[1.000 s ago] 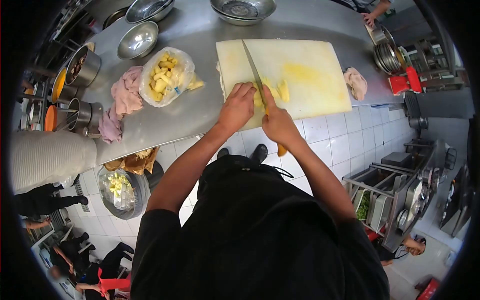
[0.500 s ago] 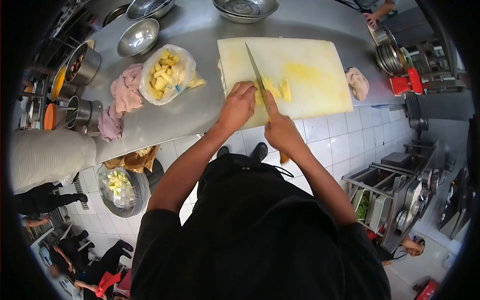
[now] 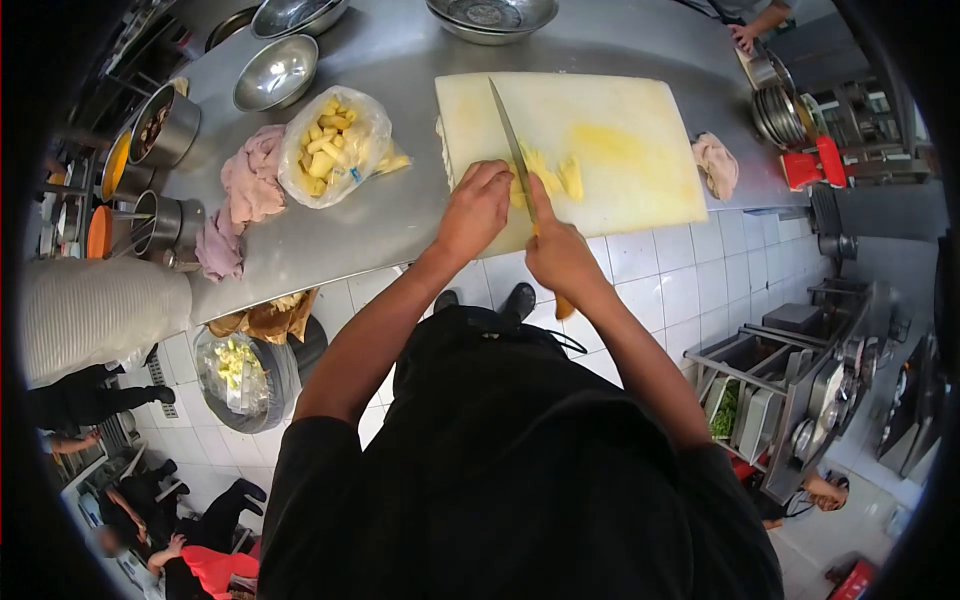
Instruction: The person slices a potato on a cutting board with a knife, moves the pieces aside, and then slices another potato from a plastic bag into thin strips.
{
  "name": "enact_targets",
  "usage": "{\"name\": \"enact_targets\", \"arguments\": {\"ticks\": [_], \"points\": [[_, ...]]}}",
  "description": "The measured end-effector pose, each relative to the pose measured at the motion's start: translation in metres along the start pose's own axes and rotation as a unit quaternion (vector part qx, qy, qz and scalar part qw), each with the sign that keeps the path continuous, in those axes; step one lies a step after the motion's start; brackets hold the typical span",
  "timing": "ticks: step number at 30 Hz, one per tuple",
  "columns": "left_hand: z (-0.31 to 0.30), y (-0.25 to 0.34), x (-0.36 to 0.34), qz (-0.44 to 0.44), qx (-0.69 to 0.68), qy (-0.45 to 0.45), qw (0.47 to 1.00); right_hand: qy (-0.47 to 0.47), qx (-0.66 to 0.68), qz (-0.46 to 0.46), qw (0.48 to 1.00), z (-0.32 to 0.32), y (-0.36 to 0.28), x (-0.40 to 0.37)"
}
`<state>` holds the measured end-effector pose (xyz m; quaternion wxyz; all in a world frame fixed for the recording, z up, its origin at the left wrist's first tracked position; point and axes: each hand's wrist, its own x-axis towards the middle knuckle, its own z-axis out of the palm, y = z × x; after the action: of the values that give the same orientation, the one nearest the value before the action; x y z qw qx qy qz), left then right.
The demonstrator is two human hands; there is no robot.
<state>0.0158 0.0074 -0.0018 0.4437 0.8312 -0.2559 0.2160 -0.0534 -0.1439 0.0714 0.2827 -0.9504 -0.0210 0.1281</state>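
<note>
I watched the right hand (image 3: pixel 560 255) with its fingers clenched around the handle of the knife (image 3: pixel 510 135), index finger stretched up toward the spine, an orange handle end poking out below the palm. The long blade lay angled across the near left part of the cutting board (image 3: pixel 640 130), tip pointing away from the body. The left hand (image 3: pixel 477 210) sat just beside the blade, fingers curled down onto the board. Whether they gripped a piece underneath I could not tell, since the knuckles hid it. On the blade's other side lay the yellow pieces (image 3: pixel 555 175), touching one another in a small heap near the board's front edge.

I judged those pieces light, firm enough to hold a cut edge, and probably moist and a bit slippery, given the yellow stain on the board. They looked best taken from above with curled fingertips, well off the edge. The knife looked stiff and light, and safe only by its handle. A bag (image 3: pixel 335 140) of similar pieces rested on the steel table (image 3: pixel 400 60), beside a pink cloth (image 3: pixel 250 175).
</note>
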Motion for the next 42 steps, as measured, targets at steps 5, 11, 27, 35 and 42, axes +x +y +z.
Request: {"name": "enact_targets", "arguments": {"ticks": [5, 11, 27, 35, 42], "points": [[0.000, -0.003, 0.000, 0.004, 0.003, -0.006, 1.000, -0.093, 0.120, 0.085, 0.985, -0.045, -0.028, 0.027], [-0.001, -0.002, -0.001, 0.000, -0.002, 0.006, 1.000, -0.095, 0.041, 0.078, 0.992, -0.043, -0.030, -0.017], [-0.001, -0.001, 0.000, -0.010, -0.013, 0.016, 1.000, -0.062, 0.036, 0.061, 0.996, -0.029, -0.022, -0.018], [0.000, -0.003, -0.001, -0.008, -0.018, 0.004, 1.000, -0.095, 0.133, 0.094, 0.982, -0.047, -0.033, 0.025], [-0.002, 0.000, -0.001, -0.015, -0.013, 0.030, 0.999, -0.102, 0.053, 0.087, 0.990, -0.044, -0.034, -0.022]]}}
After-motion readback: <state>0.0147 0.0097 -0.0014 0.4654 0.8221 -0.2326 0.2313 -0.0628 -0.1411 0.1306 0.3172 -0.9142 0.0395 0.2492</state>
